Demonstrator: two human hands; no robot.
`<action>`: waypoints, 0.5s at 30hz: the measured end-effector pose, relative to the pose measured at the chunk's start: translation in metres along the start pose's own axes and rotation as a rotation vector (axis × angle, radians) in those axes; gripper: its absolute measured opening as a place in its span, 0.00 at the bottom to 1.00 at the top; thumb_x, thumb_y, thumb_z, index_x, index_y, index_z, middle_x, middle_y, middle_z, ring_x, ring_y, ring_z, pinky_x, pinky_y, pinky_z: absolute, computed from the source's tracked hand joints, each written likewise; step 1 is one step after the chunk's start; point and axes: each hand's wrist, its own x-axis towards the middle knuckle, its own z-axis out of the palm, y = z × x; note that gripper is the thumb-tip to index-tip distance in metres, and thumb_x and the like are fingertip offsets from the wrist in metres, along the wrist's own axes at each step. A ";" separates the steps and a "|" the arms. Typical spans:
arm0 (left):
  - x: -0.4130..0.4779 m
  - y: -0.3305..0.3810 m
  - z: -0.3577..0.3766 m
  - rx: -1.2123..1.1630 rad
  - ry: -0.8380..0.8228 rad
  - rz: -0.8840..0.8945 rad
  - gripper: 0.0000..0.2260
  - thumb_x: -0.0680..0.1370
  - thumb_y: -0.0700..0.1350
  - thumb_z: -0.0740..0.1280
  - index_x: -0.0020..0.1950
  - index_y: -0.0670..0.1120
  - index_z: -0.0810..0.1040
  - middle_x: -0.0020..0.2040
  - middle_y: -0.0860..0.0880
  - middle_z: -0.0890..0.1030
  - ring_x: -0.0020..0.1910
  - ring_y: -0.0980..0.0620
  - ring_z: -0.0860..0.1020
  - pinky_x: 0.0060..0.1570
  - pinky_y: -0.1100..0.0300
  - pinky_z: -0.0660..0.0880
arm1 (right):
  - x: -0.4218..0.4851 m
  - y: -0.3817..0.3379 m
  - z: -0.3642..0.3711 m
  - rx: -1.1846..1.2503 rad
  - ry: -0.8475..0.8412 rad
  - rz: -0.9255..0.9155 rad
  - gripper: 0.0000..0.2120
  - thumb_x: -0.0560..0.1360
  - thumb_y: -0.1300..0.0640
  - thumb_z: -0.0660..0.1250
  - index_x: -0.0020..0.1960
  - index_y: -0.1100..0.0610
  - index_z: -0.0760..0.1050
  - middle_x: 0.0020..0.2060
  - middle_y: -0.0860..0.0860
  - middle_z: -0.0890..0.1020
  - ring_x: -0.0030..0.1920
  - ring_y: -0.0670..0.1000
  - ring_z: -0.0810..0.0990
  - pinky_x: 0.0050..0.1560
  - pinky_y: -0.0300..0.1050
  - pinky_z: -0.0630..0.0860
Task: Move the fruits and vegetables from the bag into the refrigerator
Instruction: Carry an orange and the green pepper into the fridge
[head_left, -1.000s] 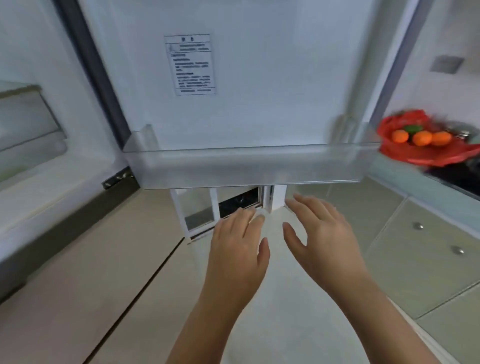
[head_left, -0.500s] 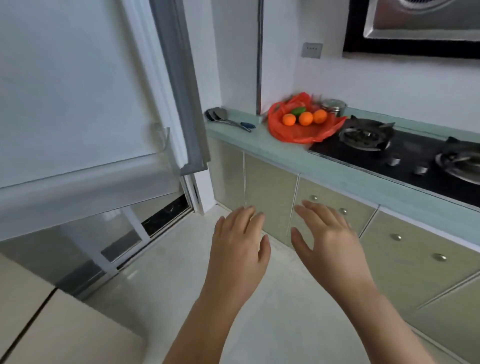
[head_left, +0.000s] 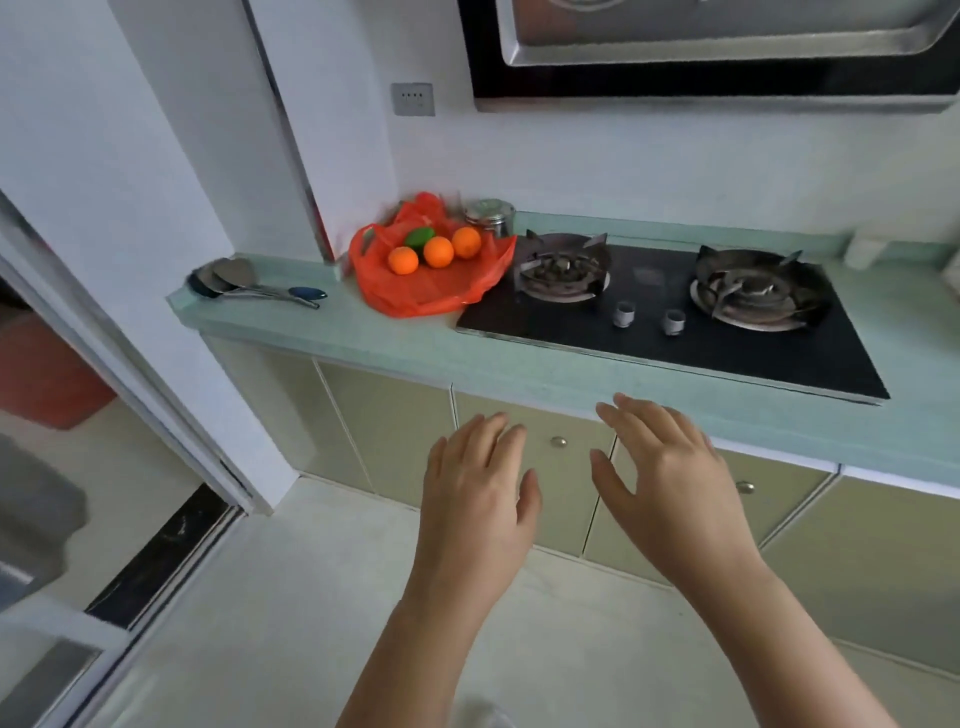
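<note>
In the head view, the open door of the refrigerator no longer fills the picture. The person has turned to the right and now faces the green countertop (head_left: 332, 332), and the refrigerator is out of the frame.

The red bag (head_left: 415, 293) lies open on this countertop, touching the edge of the black stove (head_left: 649, 356). It is at about eleven o'clock from the hands and well apart from them. Inside it rest three oranges (head_left: 438, 251) and one green piece (head_left: 418, 237), close together.

The left hand (head_left: 480, 483) and the right hand (head_left: 670, 467) keep the same pose as before. Their palms are down, their fingers are straight and a little spread, and they hold nothing in front of the cabinet doors (head_left: 389, 426).

I judge that the person is coming to fetch produce. Four pieces are still to be moved, and the next step is a reach up to the bag.
</note>
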 end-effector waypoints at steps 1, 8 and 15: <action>0.016 -0.006 0.008 -0.011 0.002 0.001 0.16 0.72 0.46 0.58 0.53 0.40 0.78 0.54 0.44 0.80 0.55 0.46 0.74 0.52 0.45 0.75 | 0.018 0.005 0.007 -0.004 0.000 0.007 0.16 0.69 0.57 0.67 0.55 0.61 0.78 0.53 0.58 0.81 0.53 0.61 0.79 0.52 0.56 0.75; 0.111 -0.072 0.045 0.001 0.005 -0.026 0.15 0.72 0.45 0.58 0.54 0.41 0.78 0.54 0.43 0.80 0.55 0.43 0.76 0.51 0.43 0.76 | 0.130 0.013 0.062 0.006 0.008 -0.016 0.16 0.70 0.58 0.68 0.57 0.61 0.76 0.55 0.58 0.80 0.54 0.61 0.78 0.54 0.56 0.74; 0.152 -0.129 0.069 0.050 -0.020 -0.123 0.14 0.70 0.43 0.64 0.54 0.40 0.79 0.54 0.42 0.80 0.54 0.42 0.78 0.49 0.40 0.76 | 0.189 0.010 0.124 0.053 -0.073 -0.040 0.16 0.70 0.56 0.66 0.56 0.60 0.77 0.53 0.56 0.81 0.54 0.59 0.79 0.53 0.55 0.74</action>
